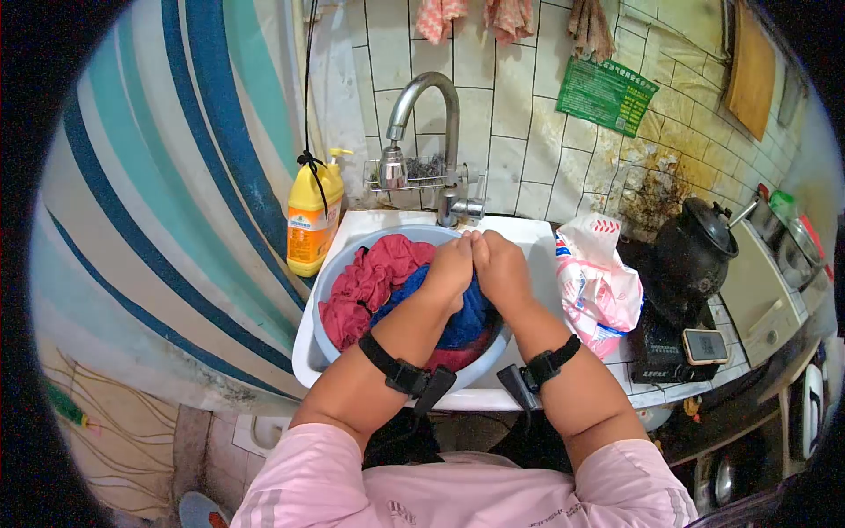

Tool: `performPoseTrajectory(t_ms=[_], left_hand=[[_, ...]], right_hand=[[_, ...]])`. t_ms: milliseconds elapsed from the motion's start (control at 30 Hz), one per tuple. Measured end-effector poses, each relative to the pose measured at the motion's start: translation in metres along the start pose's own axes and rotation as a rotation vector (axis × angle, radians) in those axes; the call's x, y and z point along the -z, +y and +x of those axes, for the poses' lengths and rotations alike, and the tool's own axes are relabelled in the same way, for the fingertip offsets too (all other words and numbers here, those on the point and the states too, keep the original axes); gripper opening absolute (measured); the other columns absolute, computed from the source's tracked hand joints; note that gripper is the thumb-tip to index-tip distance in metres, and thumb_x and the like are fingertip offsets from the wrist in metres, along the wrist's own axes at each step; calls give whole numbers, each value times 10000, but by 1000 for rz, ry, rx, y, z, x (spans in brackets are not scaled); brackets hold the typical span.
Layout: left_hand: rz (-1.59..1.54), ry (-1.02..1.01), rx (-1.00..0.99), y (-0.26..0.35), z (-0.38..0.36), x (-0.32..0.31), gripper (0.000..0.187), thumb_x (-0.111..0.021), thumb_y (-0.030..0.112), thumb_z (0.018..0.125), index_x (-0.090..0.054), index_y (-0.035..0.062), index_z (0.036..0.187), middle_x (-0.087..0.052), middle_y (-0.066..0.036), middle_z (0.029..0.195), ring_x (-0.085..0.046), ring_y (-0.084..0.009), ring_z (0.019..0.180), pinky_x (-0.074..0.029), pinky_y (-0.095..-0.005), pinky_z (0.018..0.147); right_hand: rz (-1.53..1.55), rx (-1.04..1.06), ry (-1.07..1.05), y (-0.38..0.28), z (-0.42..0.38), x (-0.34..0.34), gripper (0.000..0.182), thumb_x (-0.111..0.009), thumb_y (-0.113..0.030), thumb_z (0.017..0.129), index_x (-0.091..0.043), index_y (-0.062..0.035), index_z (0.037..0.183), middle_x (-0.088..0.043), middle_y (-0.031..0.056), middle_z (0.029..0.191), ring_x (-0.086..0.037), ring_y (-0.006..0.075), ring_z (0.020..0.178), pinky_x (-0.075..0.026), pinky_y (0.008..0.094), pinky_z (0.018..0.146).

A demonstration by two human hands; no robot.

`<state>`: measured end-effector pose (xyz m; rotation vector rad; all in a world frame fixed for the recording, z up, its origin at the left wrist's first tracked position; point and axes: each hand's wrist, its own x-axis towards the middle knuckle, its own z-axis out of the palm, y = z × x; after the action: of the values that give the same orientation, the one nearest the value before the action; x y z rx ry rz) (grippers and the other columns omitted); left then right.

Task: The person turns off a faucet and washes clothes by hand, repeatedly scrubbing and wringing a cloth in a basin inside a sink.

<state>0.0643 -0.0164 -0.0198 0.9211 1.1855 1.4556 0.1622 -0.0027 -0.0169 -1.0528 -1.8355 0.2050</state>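
My left hand (452, 267) and my right hand (500, 268) meet side by side over the far right part of a grey-blue basin (326, 289), below the faucet. Both hands are closed, their fingers bent away from view. Whatever they grip, if anything, is hidden behind them. Blue cloth (459, 323) lies in the basin directly beneath my hands. Crumpled dark pink cloth (385, 267) fills the basin's left side. The basin rests in a white sink (526, 236).
A curved metal faucet (451, 123) rises behind the basin. A yellow pump bottle (313, 220) is at the left. Right of the sink are a white and pink plastic bag (600, 286), a black pot (695, 251) on a stove and a phone (705, 347).
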Motion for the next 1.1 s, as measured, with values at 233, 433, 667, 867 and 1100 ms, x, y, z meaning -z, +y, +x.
performPoseTrajectory(t_ms=[233, 433, 667, 867, 1100], left_hand=[[279, -48, -44, -6, 5, 1, 400, -482, 369, 960, -609, 3, 1059, -642, -104, 906, -595, -186, 792, -470, -332, 707], [205, 102, -182, 4, 7, 6, 415, -544, 355, 926, -608, -36, 1051, -637, -130, 902, -552, -180, 755, -442, -335, 673], [-172, -9, -87, -18, 28, 21, 361, -480, 337, 965, -609, 0, 956, -593, -80, 809, -513, -158, 726, -422, -341, 661], [12, 13, -12, -7, 3, -1, 367, -427, 339, 985, -587, 18, 1056, -636, -109, 955, -596, -210, 860, -467, -375, 763], [132, -49, -51, -13, 12, 1, 406, -488, 340, 954, -627, -41, 943, -627, -103, 819, -538, -160, 737, -437, -331, 658]], right_hand=[[-48, -92, -62, 33, 5, -9, 356, -469, -291, 955, -559, 2, 775, -582, 272, 758, -553, 477, 748, -442, 513, 662], [3, -129, -146, 23, 4, -3, 352, -462, -281, 960, -560, 15, 797, -581, 287, 771, -556, 481, 764, -444, 502, 672], [55, 11, -189, -20, -11, 9, 400, -551, -398, 895, -580, -21, 765, -593, 257, 718, -579, 458, 703, -451, 505, 609], [52, 27, 98, 14, 4, -9, 388, -522, -271, 946, -524, 9, 677, -502, 252, 605, -487, 410, 534, -391, 452, 520], [40, -71, -47, 31, 6, -7, 410, -422, -342, 972, -587, -11, 793, -603, 267, 790, -574, 468, 780, -443, 538, 698]])
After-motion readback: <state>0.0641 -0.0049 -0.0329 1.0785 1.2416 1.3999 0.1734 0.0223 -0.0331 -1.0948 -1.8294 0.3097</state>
